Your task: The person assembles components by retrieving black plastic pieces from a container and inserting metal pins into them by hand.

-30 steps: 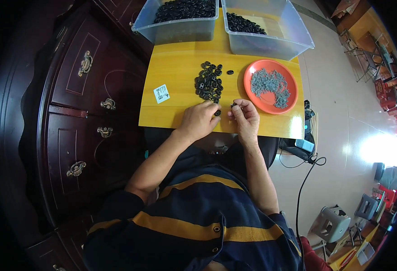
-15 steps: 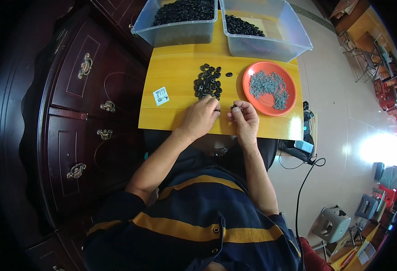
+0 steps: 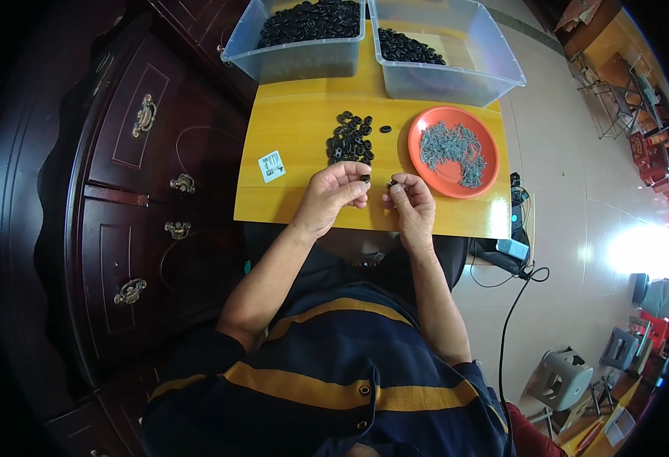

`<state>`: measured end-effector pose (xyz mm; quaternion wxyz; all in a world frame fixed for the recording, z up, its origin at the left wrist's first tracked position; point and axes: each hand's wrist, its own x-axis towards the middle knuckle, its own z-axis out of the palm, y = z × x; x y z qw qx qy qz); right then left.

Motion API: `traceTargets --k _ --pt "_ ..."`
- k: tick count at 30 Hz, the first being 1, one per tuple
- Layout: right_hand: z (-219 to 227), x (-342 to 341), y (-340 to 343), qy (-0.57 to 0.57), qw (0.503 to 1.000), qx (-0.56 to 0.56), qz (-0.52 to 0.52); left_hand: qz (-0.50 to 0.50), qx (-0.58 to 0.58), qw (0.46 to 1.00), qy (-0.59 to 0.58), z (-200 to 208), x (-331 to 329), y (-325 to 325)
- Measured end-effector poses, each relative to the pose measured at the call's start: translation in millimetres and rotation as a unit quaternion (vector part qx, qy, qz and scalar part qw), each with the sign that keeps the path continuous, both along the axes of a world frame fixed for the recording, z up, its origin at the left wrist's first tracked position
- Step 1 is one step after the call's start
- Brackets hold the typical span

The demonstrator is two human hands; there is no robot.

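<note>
Between the thumb and fingertips of my left hand (image 3: 330,196) is a small black oval piece (image 3: 365,178). Close by on its right, my right hand (image 3: 414,206) pinches a tiny dark piece (image 3: 392,183), mostly covered by the fingers; its kind is too small to make out. The two hands are slightly apart over the table's near edge. Just beyond my left hand lies a loose pile of black oval ring-like pieces (image 3: 349,141), with a single black oval piece (image 3: 385,129) off to its right. An orange plate (image 3: 418,158) right of the pile holds many small grey metal parts (image 3: 450,145).
Two clear plastic bins, the left one (image 3: 304,67) and the right one (image 3: 456,90), stand at the yellow table's (image 3: 281,202) far side with black pieces inside. A white label (image 3: 271,166) lies at left. Dark wooden drawers (image 3: 121,228) flank the table; a black cable (image 3: 508,320) hangs at right.
My left hand has drawn back slightly from the pile and rolled over, so the black oval piece in its fingertips now shows. My right hand has barely moved.
</note>
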<state>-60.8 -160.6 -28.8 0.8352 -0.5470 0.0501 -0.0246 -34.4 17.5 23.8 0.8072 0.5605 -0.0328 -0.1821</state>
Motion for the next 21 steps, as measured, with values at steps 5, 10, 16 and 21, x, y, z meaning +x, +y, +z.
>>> traceTargets --k 5,10,16,21 --pt "-1 -1 0 -0.006 1.0 0.01 0.004 -0.016 0.01 0.999 -0.033 -8 1 5" --pt "2 -2 1 -0.003 1.0 0.001 0.009 -0.005 0.055 0.997 -0.048 -11 2 4" --pt "1 -2 0 0.0 1.0 -0.003 0.029 0.038 0.096 0.991 -0.09 -13 0 -9" --pt "0 -2 -2 0.0 0.999 0.005 0.036 0.022 0.163 0.969 -0.182 -19 1 -7"
